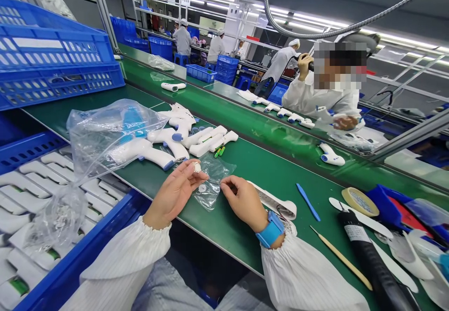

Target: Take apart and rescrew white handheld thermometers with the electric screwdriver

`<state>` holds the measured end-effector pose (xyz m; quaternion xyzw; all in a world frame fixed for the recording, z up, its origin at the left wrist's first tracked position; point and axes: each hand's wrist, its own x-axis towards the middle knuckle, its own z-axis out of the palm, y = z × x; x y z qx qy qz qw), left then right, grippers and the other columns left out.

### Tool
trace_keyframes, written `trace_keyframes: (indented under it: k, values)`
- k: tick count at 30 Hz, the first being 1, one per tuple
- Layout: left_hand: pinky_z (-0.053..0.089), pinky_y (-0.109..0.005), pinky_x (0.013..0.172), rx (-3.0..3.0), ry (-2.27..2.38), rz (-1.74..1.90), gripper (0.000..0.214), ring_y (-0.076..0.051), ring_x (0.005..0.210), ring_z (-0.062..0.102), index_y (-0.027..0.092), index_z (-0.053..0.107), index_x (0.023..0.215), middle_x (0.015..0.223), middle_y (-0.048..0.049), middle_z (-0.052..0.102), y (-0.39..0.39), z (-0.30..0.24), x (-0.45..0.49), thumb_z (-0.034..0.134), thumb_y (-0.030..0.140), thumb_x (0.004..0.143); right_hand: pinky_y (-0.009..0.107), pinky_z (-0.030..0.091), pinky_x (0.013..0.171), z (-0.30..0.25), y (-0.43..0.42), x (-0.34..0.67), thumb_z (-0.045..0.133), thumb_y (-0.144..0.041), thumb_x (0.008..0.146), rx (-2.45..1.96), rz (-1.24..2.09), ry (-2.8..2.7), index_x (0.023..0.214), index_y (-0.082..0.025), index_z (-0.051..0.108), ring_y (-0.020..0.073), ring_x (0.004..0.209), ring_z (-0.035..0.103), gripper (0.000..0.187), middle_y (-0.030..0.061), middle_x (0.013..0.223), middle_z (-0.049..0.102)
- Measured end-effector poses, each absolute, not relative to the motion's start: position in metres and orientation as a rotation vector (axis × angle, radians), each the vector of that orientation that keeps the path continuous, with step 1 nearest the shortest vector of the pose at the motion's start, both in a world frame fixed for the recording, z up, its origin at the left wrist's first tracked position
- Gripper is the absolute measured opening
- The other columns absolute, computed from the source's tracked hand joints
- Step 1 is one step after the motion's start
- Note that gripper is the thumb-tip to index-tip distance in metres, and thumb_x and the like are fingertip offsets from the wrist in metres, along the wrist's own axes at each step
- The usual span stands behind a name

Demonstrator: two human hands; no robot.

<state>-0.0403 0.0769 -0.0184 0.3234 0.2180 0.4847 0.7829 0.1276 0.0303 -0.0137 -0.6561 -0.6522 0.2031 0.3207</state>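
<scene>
My left hand [175, 191] pinches a small white round part [197, 166] between thumb and fingertips, just above a small clear plastic bag [212, 180] lying on the green belt [266, 170]. Another white round piece [202, 188] rests on that bag. My right hand [242, 201], with a blue wrist strap [270, 229], has its fingers curled and pinches the bag's right edge. Just beyond the hands lie several white gun-shaped thermometers [175, 138] and small green batteries [220, 151].
A large clear bag [105, 135] holds a thermometer at the left, over a blue crate [52, 236] full of white thermometers. A blue pry tool [307, 202], tape roll [360, 201], wooden stick [340, 257] and black tool [372, 259] lie right. A person [329, 91] sits opposite.
</scene>
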Motion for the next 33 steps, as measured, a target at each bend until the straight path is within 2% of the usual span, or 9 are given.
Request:
trace_keyframes:
  k: [4,7,14,20,24,27,30,33]
  values:
    - [0.041,-0.034,0.088,0.807,0.483,1.019,0.015,-0.014,0.08,0.062,0.019,0.058,0.091,0.071,-0.0002,0.067,0.082,-0.01,-0.032,0.057,0.029,0.081,0.028,0.046,0.069,-0.022,0.028,0.131,0.043,-0.015,0.079,-1.652,0.58,-1.606,0.087,-0.021,0.048,0.0156,0.082,0.062,0.011,0.0035,0.089,0.066]
    - [0.043,-0.03,0.083,0.936,0.51,0.981,0.018,-0.014,0.078,0.062,0.019,0.057,0.095,0.071,-0.0004,0.067,0.088,-0.003,-0.021,0.058,0.029,0.08,0.028,0.047,0.066,-0.027,0.029,0.131,0.047,-0.016,0.077,-1.616,0.622,-1.5,0.091,-0.022,0.043,0.0157,0.079,0.063,0.015,0.0035,0.091,0.067]
    - [0.046,-0.028,0.073,1.407,0.541,1.033,0.019,-0.013,0.071,0.06,0.02,0.049,0.097,0.069,0.002,0.06,0.101,-0.007,0.013,0.053,0.032,0.082,0.029,0.046,0.063,-0.033,0.033,0.128,0.057,-0.018,0.074,-1.591,0.648,-1.397,0.101,-0.021,0.038,0.0164,0.071,0.063,0.033,0.0017,0.082,0.068]
    - [0.047,-0.028,0.068,1.838,0.507,0.937,0.019,-0.014,0.072,0.059,0.021,0.046,0.098,0.076,0.0005,0.056,0.113,-0.018,0.027,0.049,0.033,0.084,0.029,0.047,0.061,-0.033,0.033,0.126,0.061,-0.019,0.072,-1.582,0.665,-1.323,0.102,-0.019,0.036,0.0169,0.066,0.063,0.039,0.0008,0.073,0.066]
    - [0.047,-0.025,0.06,1.891,0.487,0.922,0.017,-0.012,0.061,0.058,0.021,0.044,0.096,0.073,0.0025,0.053,0.123,-0.018,0.036,0.048,0.033,0.084,0.028,0.048,0.06,-0.03,0.03,0.123,0.062,-0.016,0.072,-1.58,0.668,-1.288,0.118,-0.017,0.029,0.0161,0.064,0.062,0.057,-0.0002,0.072,0.065]
    - [0.047,-0.025,0.06,1.889,0.527,0.968,0.018,-0.011,0.061,0.059,0.021,0.04,0.096,0.072,0.0035,0.051,0.135,-0.016,0.046,0.044,0.034,0.085,0.028,0.048,0.061,-0.029,0.027,0.122,0.063,-0.014,0.071,-1.61,0.661,-1.278,0.125,-0.016,0.022,0.0153,0.062,0.06,0.068,-0.0002,0.074,0.066]
    - [0.046,-0.025,0.059,1.901,0.583,0.98,0.017,-0.011,0.06,0.06,0.022,0.038,0.096,0.07,0.0044,0.05,0.146,-0.016,0.058,0.041,0.035,0.086,0.03,0.049,0.066,-0.03,0.024,0.122,0.061,-0.014,0.073,-1.623,0.653,-1.299,0.118,-0.016,0.029,0.0153,0.067,0.06,0.056,0.0017,0.079,0.066]
    - [0.043,-0.023,0.052,1.96,0.609,0.914,0.016,-0.01,0.051,0.058,0.021,0.039,0.093,0.067,0.0056,0.049,0.152,-0.02,0.066,0.042,0.035,0.085,0.03,0.049,0.069,-0.031,0.02,0.123,0.056,-0.011,0.075,-1.649,0.576,-1.443,0.102,-0.017,0.04,0.0161,0.075,0.059,0.031,0.0044,0.084,0.064]
